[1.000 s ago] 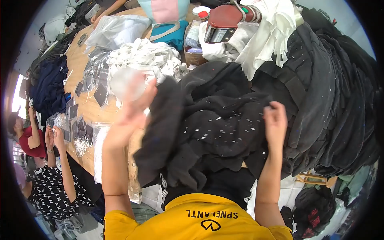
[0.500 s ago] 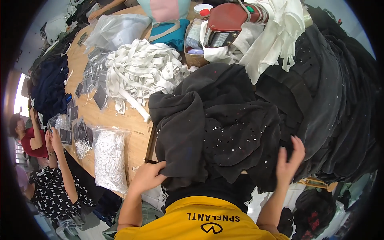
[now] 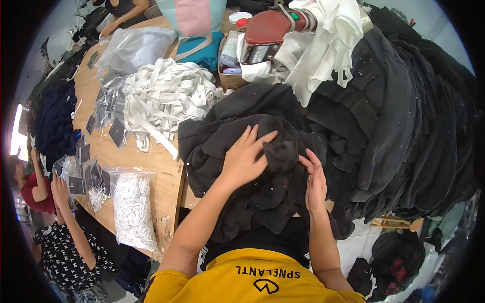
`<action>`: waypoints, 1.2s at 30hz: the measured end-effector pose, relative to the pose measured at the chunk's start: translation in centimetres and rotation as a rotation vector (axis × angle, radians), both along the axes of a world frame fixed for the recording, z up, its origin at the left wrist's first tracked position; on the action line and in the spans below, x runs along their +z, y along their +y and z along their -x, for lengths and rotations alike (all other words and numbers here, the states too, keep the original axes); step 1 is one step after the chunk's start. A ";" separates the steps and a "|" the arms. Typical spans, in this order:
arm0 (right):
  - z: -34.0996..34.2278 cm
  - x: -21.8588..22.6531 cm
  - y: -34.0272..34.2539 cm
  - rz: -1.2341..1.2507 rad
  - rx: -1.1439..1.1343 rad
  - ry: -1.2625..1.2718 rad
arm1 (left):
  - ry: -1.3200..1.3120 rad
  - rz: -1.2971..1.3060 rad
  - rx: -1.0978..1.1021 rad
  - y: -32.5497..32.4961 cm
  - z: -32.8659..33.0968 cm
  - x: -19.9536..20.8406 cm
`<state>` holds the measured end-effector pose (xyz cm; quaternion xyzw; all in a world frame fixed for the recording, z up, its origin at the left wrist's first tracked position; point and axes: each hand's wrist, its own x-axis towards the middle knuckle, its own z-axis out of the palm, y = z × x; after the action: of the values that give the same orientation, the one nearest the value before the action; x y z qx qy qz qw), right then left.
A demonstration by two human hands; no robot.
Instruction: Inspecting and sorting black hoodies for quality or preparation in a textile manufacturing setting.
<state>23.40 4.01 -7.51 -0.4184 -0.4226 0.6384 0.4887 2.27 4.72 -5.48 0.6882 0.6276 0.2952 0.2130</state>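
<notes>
Dark fleece-like cloth (image 3: 212,139), black with white specks of lint, lies bunched in front of me at the table's edge. On top of it rests my left hand (image 3: 245,160), fingers spread, beside a raised fold. My right hand (image 3: 316,184) is at the right of that fold, its fingers slightly apart and their tips at the cloth. Neither hand is closed around the cloth. What kind of garment it is cannot be told from the folds.
Left on the wooden table (image 3: 164,189) are a clear bag of small white pieces (image 3: 134,212), a heap of white straps (image 3: 166,96) and dark tags (image 3: 117,132). A red machine (image 3: 270,28) stands at the back. Dark garments (image 3: 394,111) pile up right. Co-workers sit left.
My left hand has moved up and right from the cloth's lower left edge onto its middle. My right hand has come inward, leftward. The cloth is folded and bunched differently.
</notes>
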 end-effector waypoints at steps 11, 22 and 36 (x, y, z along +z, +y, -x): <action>2.3 4.9 -0.6 -0.570 -0.066 -0.633 | -0.208 -0.332 0.166 -4.7 -2.5 1.1; 0.2 6.1 -1.3 -0.217 0.200 -0.220 | -0.807 0.075 0.019 -8.9 -6.3 0.4; 2.0 6.1 -2.4 -0.495 0.094 -0.748 | -1.237 0.047 0.268 -8.1 -6.0 0.0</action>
<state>21.43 1.65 -1.44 -0.4713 -0.7286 0.3444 0.3584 8.25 -3.35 -5.49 0.3009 0.4755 0.6485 0.5127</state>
